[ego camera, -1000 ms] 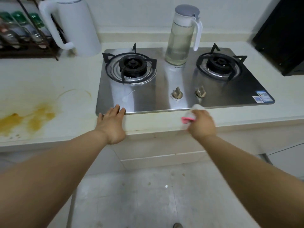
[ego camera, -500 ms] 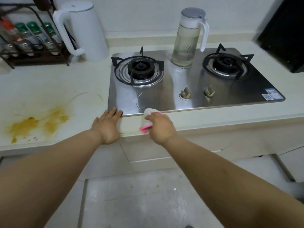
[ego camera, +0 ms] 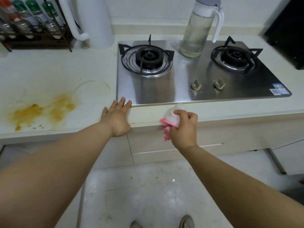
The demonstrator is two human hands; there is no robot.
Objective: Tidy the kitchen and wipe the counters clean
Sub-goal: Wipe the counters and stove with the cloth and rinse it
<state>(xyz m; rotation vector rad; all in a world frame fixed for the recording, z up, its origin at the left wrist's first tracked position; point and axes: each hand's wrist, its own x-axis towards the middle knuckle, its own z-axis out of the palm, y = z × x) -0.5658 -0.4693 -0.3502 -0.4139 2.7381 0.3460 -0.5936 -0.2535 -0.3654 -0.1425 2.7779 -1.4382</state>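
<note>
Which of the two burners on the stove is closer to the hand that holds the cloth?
The left burner, beside the jug. The right hand holds the cloth nearer it.

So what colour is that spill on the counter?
Yellowish-orange stain on the cream counter, seen in the head view.

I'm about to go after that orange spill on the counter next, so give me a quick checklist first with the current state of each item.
1. Cloth gripped in right hand: ok.
2. Left hand flat on the counter, holding nothing: ok.
3. Orange spill wiped: not ok, it lies left of the left hand.
4. Path from cloth to spill: not ok, the left hand sits between.
5. Cloth damp enough: cannot tell.
6. Pitcher upright on the stove, away from the spill: ok.
</note>
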